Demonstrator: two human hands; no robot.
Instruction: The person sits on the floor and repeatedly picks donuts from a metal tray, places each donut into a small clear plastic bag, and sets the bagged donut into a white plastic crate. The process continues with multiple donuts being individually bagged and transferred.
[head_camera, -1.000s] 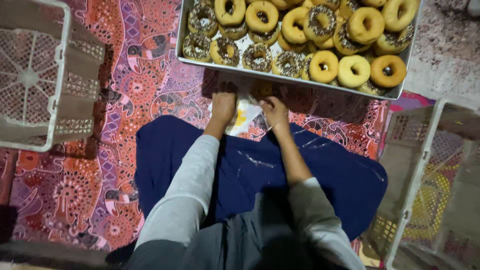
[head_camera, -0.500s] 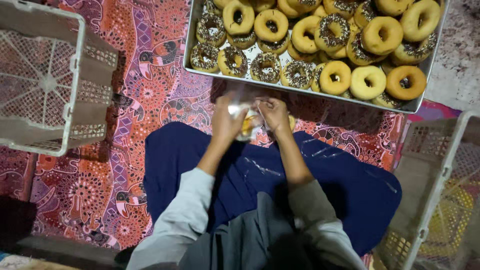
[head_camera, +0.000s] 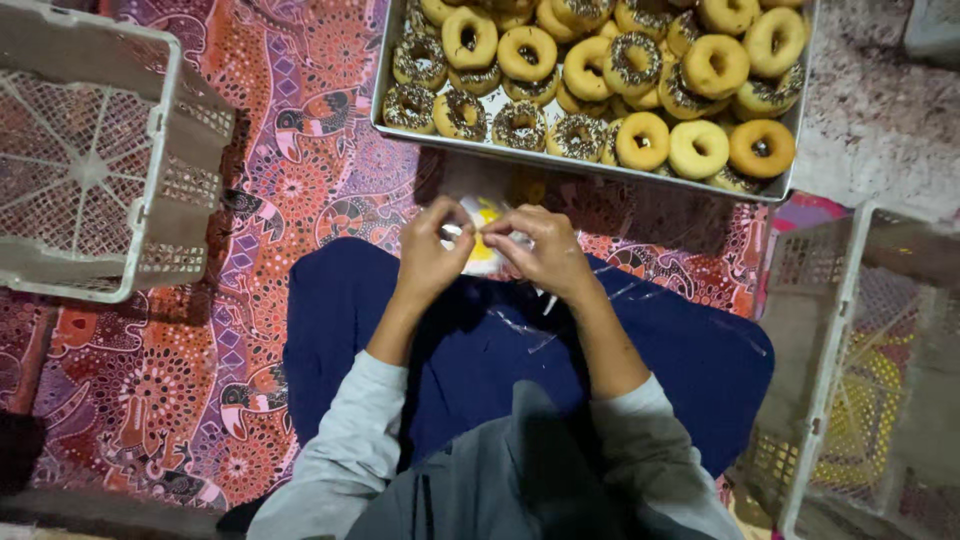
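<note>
I see my left hand (head_camera: 428, 262) and my right hand (head_camera: 547, 252) brought close together just above my lap, both pinching the same small clear plastic bag (head_camera: 483, 240) between thumb and fingertips. The bag sits between the two hands, in front of the knees and just short of the tray, and something yellow shows through its see-through film; I cannot tell exactly what it is. More clear plastic (head_camera: 530, 320) lies flat on the dark blue cloth (head_camera: 650, 350) over my legs, catching a little light.

Straight ahead sits a rectangular metal tray (head_camera: 600, 172) packed with ring doughnuts (head_camera: 697, 148). Those on its left are topped with dark sprinkles; those on the right are plain golden.

To my left stands a pale plastic crate (head_camera: 150, 262) with lattice walls, tipped so its open mesh faces me. Another pale lattice crate (head_camera: 830, 330) stands at my right, with something yellow showing through its mesh. Everything rests on a red and orange patterned mat (head_camera: 300, 130) printed with dotted shapes and bird figures.
</note>
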